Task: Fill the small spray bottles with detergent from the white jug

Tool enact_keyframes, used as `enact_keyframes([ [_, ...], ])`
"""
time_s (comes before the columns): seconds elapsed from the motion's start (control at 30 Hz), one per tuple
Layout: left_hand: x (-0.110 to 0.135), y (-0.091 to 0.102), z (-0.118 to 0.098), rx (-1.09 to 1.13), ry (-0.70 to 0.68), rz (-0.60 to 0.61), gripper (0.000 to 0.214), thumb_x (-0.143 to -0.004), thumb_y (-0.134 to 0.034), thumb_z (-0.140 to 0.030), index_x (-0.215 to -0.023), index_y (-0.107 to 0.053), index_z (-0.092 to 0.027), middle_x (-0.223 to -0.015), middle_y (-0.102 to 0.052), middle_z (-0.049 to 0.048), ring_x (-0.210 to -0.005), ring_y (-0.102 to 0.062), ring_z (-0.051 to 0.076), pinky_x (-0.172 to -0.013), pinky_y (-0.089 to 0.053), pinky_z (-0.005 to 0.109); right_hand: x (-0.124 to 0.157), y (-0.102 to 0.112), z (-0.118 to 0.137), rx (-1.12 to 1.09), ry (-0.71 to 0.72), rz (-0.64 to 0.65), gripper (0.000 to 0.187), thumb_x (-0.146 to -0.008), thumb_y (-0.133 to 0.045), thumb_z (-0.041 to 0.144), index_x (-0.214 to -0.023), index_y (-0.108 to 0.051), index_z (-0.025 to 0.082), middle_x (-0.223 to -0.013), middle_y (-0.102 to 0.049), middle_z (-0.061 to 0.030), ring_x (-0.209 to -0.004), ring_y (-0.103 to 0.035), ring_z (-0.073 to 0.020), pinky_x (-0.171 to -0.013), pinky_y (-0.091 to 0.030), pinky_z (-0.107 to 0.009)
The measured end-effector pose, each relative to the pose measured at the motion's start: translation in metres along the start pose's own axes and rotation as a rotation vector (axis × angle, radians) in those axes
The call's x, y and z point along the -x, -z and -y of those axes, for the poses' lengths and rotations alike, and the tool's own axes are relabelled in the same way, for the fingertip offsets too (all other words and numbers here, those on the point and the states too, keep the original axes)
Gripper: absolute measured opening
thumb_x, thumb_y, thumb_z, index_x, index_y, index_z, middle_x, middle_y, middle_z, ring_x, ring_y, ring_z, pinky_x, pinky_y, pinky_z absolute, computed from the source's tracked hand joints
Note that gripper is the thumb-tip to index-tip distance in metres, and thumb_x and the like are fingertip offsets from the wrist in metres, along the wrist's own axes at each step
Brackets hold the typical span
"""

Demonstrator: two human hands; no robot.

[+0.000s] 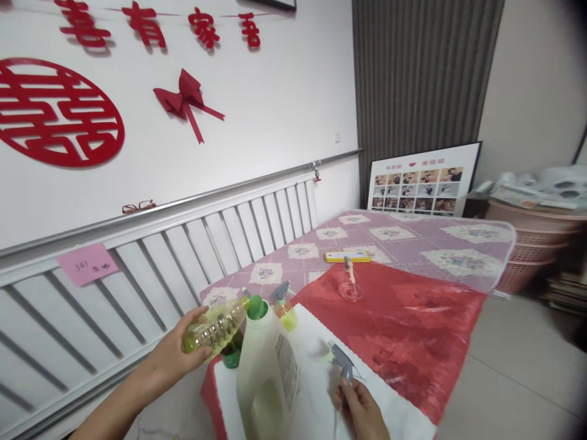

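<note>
My left hand (195, 342) is wrapped round a clear ribbed bottle (217, 327) of yellow liquid. The bottle is tipped to the right, its neck at the green-rimmed mouth (257, 307) of a large pale green jug (261, 366). In my right hand (360, 406) is a grey spray trigger head (343, 360) with its dip tube pointing down, held over the white cloth. Behind the jug stands a small spray bottle (287, 315) with yellow-green liquid and a grey trigger. A dark bottle with a green label (232, 354) is partly hidden by the jug and the tipped bottle.
On the table are a red cloth (394, 330), a white sheet (316, 342), a yellow-edged box (347, 256) and a clear round-based stand (351, 290). A white radiator (220, 232) runs along the left wall. Pink baskets (527, 244) stand right, and a framed photo board (422, 183) leans behind.
</note>
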State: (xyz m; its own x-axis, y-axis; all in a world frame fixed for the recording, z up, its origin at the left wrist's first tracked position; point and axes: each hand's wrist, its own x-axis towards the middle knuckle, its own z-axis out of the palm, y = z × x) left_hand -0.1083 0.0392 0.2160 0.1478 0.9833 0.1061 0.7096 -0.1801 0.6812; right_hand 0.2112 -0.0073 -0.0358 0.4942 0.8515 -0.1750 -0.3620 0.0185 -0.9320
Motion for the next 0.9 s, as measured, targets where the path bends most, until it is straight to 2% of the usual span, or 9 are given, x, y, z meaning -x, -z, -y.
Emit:
enact_keyframes([
  [0.27,-0.005,0.004,-0.004,-0.044,-0.016,-0.003,0.074,-0.066,-0.066,-0.04,-0.133,-0.041,-0.02,-0.124,-0.06,0.0098,-0.105,-0.062,0.027,-0.094,-0.048,0.039,0.003,0.001,0.006,0.076,0.009,0.029,0.042,-0.063,-0.067,0.062,-0.061,-0.059,0.021,-0.05,-0.055,0.0041,-0.051,-0.051,-0.0155,-0.052,-0.042,-0.028],
  [0.47,-0.006,0.004,-0.013,-0.057,-0.02,-0.002,0.072,-0.066,-0.064,-0.038,-0.132,-0.043,-0.02,-0.124,-0.058,0.0099,-0.103,-0.062,0.027,-0.089,-0.051,0.038,0.001,0.001,0.002,0.076,-0.002,0.029,0.043,-0.062,-0.067,0.063,-0.063,-0.059,0.021,-0.052,-0.055,0.0047,-0.052,-0.05,-0.0149,-0.054,-0.042,-0.028],
  [0.7,-0.007,0.008,-0.018,-0.073,-0.025,-0.011,0.07,-0.066,-0.066,-0.04,-0.13,-0.047,-0.021,-0.121,-0.06,0.009,-0.096,-0.064,0.026,-0.086,-0.051,0.038,0.006,-0.001,0.012,0.06,0.001,0.024,0.041,-0.06,-0.068,0.062,-0.062,-0.059,0.022,-0.051,-0.056,0.0035,-0.053,-0.054,-0.0175,-0.053,-0.044,-0.029],
  [0.9,-0.012,0.01,-0.015,-0.151,-0.033,0.013,0.075,-0.067,-0.064,-0.042,-0.134,-0.039,-0.02,-0.123,-0.058,0.0108,-0.097,-0.063,0.026,-0.087,-0.05,0.038,0.006,0.0,0.013,0.116,0.011,0.042,0.043,-0.063,-0.065,0.064,-0.064,-0.058,0.021,-0.052,-0.056,0.0038,-0.054,-0.054,-0.0165,-0.054,-0.043,-0.027],
])
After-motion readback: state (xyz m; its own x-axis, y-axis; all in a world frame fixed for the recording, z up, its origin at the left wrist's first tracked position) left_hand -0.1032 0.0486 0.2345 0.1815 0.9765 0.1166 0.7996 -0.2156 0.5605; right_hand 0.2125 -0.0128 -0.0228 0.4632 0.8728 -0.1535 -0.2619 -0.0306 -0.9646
